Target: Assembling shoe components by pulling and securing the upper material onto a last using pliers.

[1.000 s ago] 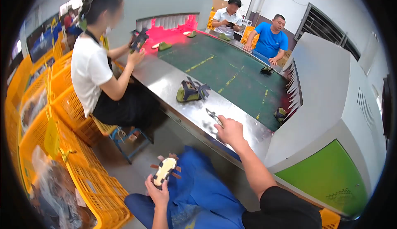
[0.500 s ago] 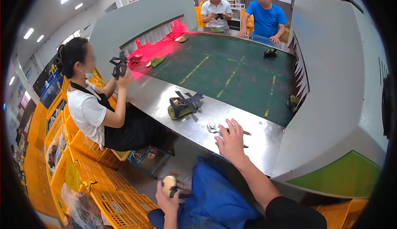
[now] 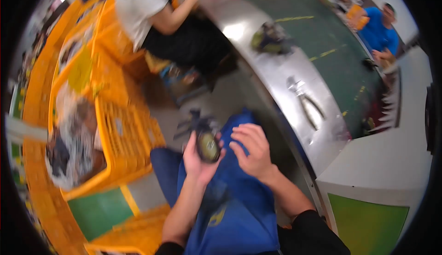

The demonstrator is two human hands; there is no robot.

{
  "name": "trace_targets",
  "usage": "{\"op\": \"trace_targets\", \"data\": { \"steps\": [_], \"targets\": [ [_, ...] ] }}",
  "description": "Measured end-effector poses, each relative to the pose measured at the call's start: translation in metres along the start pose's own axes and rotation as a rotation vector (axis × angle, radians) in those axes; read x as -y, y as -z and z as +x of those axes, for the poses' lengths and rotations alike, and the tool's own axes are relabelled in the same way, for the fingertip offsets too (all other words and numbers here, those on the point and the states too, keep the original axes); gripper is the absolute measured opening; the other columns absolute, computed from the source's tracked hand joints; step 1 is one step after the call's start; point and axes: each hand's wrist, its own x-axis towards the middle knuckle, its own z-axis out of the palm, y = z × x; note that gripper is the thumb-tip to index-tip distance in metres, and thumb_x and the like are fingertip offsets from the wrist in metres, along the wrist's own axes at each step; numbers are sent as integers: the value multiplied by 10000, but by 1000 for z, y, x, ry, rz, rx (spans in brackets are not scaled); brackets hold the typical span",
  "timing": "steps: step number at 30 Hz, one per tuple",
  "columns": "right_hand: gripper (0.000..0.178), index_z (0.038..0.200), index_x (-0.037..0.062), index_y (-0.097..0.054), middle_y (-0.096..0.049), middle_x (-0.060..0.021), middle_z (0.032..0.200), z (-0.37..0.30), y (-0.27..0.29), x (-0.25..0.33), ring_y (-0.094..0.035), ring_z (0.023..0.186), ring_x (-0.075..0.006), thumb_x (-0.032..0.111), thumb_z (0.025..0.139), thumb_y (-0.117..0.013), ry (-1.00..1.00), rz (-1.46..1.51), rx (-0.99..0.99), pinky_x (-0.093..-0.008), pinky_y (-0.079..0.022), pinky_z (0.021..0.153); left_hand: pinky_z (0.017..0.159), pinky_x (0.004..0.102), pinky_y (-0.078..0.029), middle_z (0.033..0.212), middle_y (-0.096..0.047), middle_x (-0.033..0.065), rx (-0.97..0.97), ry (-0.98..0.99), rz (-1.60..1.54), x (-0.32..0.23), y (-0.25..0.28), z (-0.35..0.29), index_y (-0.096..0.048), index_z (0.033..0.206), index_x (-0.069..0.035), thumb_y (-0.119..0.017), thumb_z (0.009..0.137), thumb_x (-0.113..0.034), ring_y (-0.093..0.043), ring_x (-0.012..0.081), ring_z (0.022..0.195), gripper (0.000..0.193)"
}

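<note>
In front of my blue apron [image 3: 239, 195], my left hand [image 3: 197, 160] is closed round a dark strappy sandal [image 3: 208, 147]. An olive-green rounded surface faces up on it, and its dark straps stick out beyond my fingers, blurred. Just to the right, my right hand [image 3: 251, 151] is open, its fingers loosely bent and apart and nothing in them. A pair of pliers [image 3: 307, 104] lies on the metal table edge [image 3: 322, 149]. Farther along that edge rests another strappy dark sandal with green showing [image 3: 270, 38], smeared by motion.
Yellow crates [image 3: 131, 130] stand on my left, one holding clear plastic bags [image 3: 76, 140]. A co-worker in a white top [image 3: 140, 6] sits at the far left of the table. Beyond the metal edge runs the green conveyor belt [image 3: 317, 38]. A person in blue [image 3: 380, 29] is across it.
My view has swung down and left. My right hand has left the pliers on the table and come beside my left hand, which still holds the sandal, now turned with green showing.
</note>
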Motion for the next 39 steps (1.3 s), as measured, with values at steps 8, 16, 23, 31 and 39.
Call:
{"op": "trace_targets", "data": {
  "steps": [8, 16, 23, 31, 39],
  "targets": [
    [353, 1062, 7, -707, -709, -132, 1056, -8, -24, 42, -668, 1003, -346, -11, 736, -841, 116, 154, 92, -424, -551, 868, 807, 378, -549, 971, -667, 104, -130, -98, -102, -1, 1, -10, -628, 1078, -98, -455, 1075, -520, -647, 249, 929, 456],
    [267, 989, 26, -712, -660, -104, 953, -8, -40, 45, -647, 948, -313, -59, 758, -815, 170, 122, 96, -393, -541, 808, 843, 389, -551, 991, -650, 93, -124, -142, -175, -2, 5, -16, -624, 1102, -85, -460, 1080, -502, -629, 255, 939, 448],
    [220, 978, -1, -703, -674, -114, 936, -12, -48, 39, -664, 927, -306, -73, 786, -786, 164, 187, 60, -382, -548, 816, 725, 395, -523, 959, -679, 76, -181, -121, -170, -5, 2, -15, -655, 1126, -127, -470, 1067, -547, -656, 227, 878, 462],
    [264, 1228, 14, -658, -685, -52, 1114, 22, -19, -20, -658, 1000, -115, 76, 977, -712, -537, 565, 139, -266, -563, 829, 600, 405, -588, 1233, -668, 199, 181, 86, 118, -1, 40, -34, -527, 1414, -49, -331, 1080, -574, -695, 286, 908, 653],
    [254, 1120, 2, -678, -710, -43, 995, -6, -41, -42, -650, 902, -86, 141, 934, -782, -627, 872, 509, -248, -524, 809, 611, 444, -568, 1172, -674, 279, 167, 231, 252, 33, 92, -50, -543, 1333, 64, -255, 1061, -611, -697, 350, 808, 782]
  ]
}}
